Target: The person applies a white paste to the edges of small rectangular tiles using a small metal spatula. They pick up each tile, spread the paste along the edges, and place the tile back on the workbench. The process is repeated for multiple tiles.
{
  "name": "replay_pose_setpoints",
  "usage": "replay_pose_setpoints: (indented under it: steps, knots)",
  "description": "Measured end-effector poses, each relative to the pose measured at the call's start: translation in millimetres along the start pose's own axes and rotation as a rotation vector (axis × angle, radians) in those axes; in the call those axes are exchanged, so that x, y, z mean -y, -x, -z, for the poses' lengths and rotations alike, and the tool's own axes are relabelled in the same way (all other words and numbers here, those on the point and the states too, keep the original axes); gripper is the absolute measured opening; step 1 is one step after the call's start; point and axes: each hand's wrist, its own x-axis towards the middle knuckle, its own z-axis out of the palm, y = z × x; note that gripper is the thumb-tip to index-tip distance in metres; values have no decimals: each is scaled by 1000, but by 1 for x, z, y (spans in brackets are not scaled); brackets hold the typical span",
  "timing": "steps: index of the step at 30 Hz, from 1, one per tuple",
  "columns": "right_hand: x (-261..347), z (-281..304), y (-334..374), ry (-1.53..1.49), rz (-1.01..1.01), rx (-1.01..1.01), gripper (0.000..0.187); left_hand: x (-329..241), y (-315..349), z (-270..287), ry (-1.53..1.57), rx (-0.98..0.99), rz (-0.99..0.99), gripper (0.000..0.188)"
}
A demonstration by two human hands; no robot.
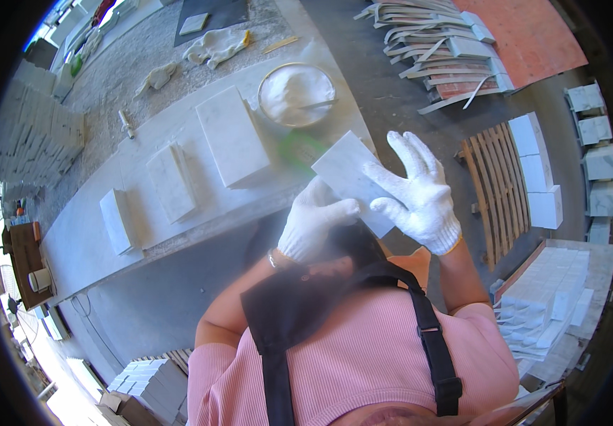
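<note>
A worker's left gloved hand (pixel 317 220) is curled closed at the lower left edge of a white veined tile (pixel 353 170), which is held up at the front edge of a pale worktable (pixel 86 252), near the centre of the frame. The thumb lies across the near side; how far the fingers reach behind the tile is hard to tell, since they are hidden. The right gloved hand (pixel 420 199) is spread wide, its forefinger and thumb over the tile's right side and the remaining fingers raised apart.

On the worktable, three stacks of pale tiles step down toward the left: a large stack (pixel 232 138), a middle stack (pixel 170 183) and a small stack (pixel 116 221). A round bowl (pixel 260 101) of white powder (pixel 292 89) stands above the held tile, with a blurred green patch (pixel 303 149) just below it. A pair of loose gloves (pixel 218 47) lies at the upper left of centre.

Around the room, a wooden pallet (pixel 495 192) sits right of the hands beside white blocks (pixel 534 167). Pale straps (pixel 427 42) fan out by a reddish board (pixel 530 42) at upper right, and more stacked tiles (pixel 40 128) line the far left.
</note>
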Motion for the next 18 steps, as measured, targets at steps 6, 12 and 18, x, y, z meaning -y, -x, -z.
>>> replay_pose_setpoints:
  steps: [6,12,18]
  knots:
    - [16,-16,-8,-9,97,-49,43,-6,3,-1,-55,-60,-14,54]
    - [18,-20,-13,1,13,-89,41,-9,7,-5,-81,-68,-4,54]
    - [24,-17,-21,-45,117,-52,35,-9,6,3,-99,-67,-60,55]
